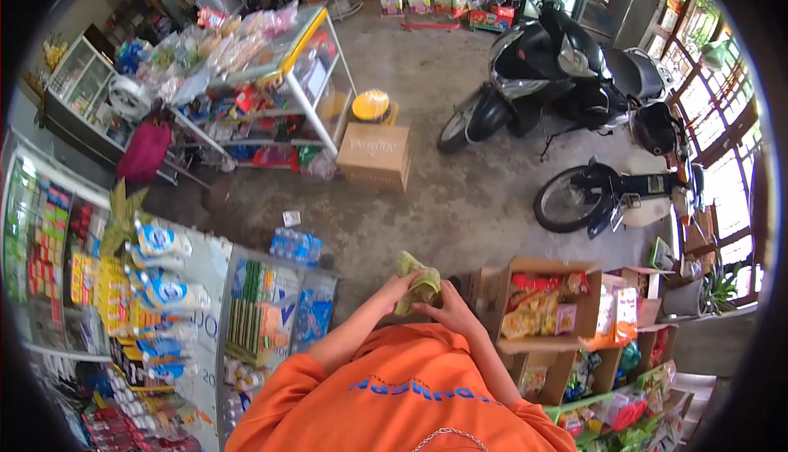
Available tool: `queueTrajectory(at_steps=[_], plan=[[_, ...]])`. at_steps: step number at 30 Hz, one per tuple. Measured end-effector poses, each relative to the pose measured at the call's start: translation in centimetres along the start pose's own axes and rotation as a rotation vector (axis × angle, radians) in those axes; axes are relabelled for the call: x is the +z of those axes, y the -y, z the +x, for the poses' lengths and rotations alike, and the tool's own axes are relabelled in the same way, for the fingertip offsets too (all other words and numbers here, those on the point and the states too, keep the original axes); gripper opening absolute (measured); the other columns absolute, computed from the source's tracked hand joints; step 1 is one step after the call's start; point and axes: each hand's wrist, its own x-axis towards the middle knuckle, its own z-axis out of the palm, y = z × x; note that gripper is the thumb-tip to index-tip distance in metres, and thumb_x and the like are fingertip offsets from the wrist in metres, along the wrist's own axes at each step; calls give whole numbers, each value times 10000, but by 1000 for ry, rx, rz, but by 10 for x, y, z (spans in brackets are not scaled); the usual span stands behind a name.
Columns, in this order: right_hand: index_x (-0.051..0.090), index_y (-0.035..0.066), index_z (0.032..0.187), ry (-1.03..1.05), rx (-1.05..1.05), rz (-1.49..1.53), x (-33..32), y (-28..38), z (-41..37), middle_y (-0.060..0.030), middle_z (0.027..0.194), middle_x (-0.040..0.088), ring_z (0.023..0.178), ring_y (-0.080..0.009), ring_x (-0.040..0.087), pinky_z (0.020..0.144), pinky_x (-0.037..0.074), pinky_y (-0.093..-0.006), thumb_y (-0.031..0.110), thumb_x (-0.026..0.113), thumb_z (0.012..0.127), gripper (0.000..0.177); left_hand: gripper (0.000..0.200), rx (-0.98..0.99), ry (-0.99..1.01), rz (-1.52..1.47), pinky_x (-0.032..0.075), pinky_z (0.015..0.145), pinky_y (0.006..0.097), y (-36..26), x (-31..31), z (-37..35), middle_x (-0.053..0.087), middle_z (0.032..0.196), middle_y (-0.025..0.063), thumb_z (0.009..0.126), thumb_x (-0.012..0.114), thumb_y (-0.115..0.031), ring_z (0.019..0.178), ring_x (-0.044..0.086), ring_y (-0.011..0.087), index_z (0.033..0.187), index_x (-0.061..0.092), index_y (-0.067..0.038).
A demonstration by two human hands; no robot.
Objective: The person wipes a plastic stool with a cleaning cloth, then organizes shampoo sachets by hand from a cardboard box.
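Note:
A crumpled yellow-green cloth [421, 289] is held in front of my orange shirt, at the middle of the head view. My left hand [399, 287] grips its left side, with the fingers closed on it. From the right, my right hand [446, 306] closes on the lower right part of the same cloth. Folds of the cloth hide some of the fingertips. Below both hands lies the grey concrete floor.
Left of me stands a display case [283, 300] near a shrink-wrapped bottle pack [296, 247]. Open cardboard boxes [548, 339] of snacks are on my right. Farther off are a cardboard carton [373, 155], a black scooter [546, 66], a second motorbike [624, 189] and a goods-covered table [279, 70].

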Motion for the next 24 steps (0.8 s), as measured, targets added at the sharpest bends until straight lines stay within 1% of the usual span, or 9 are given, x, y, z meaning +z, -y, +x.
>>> queueTrajectory(at_steps=[2, 3, 5, 6, 13, 17, 18, 21, 24], plan=[[510, 19, 1397, -159, -64, -287, -46, -15, 40, -206, 1285, 586, 1100, -303, 637, 952, 517, -410, 401, 771, 890, 686, 451, 63, -61, -11, 597, 827, 359, -29, 6, 49, 721, 1117, 85, 1021, 608, -370, 974, 721, 204, 1281, 631, -3], [510, 19, 1397, -165, -78, -289, -73, -20, 63, -206, 1285, 586, 1100, -303, 637, 952, 517, -410, 401, 771, 890, 686, 451, 77, -64, -7, 597, 827, 359, -60, 15, 56, 721, 1117, 85, 1021, 608, -370, 974, 721, 204, 1281, 631, -3], [479, 26, 1425, -113, 170, -13, -117, -26, 95, -212, 1316, 569, 1129, -348, 640, 942, 528, -435, 442, 755, 897, 727, 458, 124, -192, -12, 603, 826, 371, -104, 27, 50, 719, 1123, 103, 1024, 601, -364, 985, 726, 218, 1294, 613, 6], [500, 30, 1410, -101, 274, 87, -139, -18, 111, -216, 1267, 609, 1052, -324, 677, 910, 545, -417, 439, 727, 920, 678, 466, 96, -188, -72, 610, 814, 381, -118, 22, 58, 716, 1129, 122, 1028, 594, -349, 987, 731, 235, 1314, 585, 19], [561, 21, 1349, 15, 344, 36, -224, -58, 246, -199, 1154, 687, 995, -285, 701, 879, 553, -391, 391, 710, 935, 574, 453, 142, -366, -261, 610, 815, 393, -185, -23, 166, 704, 1135, 128, 1030, 588, -343, 975, 727, 242, 1304, 567, 17], [585, 23, 1328, 18, 322, -20, -252, -74, 348, -197, 1136, 699, 1000, -286, 707, 872, 552, -389, 392, 711, 930, 557, 427, 139, -348, -276, 599, 839, 395, -252, -40, 260, 701, 1134, 116, 1033, 586, -344, 992, 717, 229, 1291, 576, -3], [591, 20, 1321, 27, 327, 8, -257, -77, 379, -194, 1126, 705, 1003, -290, 709, 871, 551, -388, 390, 708, 931, 550, 425, 183, -362, -257, 599, 841, 390, -252, -58, 312, 707, 1126, 115, 1039, 575, -333, 990, 719, 227, 1298, 582, 3], [599, 5, 1306, 52, 327, -87, -274, -85, 457, -187, 1110, 717, 1006, -303, 711, 872, 547, -387, 372, 697, 940, 527, 401, 108, -246, -353, 599, 850, 392, -333, -58, 366, 715, 1101, 114, 1040, 572, -315, 982, 720, 227, 1279, 604, 6], [589, 30, 1328, 159, 278, -74, -296, -92, 536, -162, 1110, 727, 1024, -250, 700, 880, 545, -374, 356, 669, 974, 488, 385, 277, -206, -233, 593, 827, 369, -413, -62, 410, 718, 1061, 112, 1032, 584, -300, 949, 719, 215, 1253, 621, 13]])
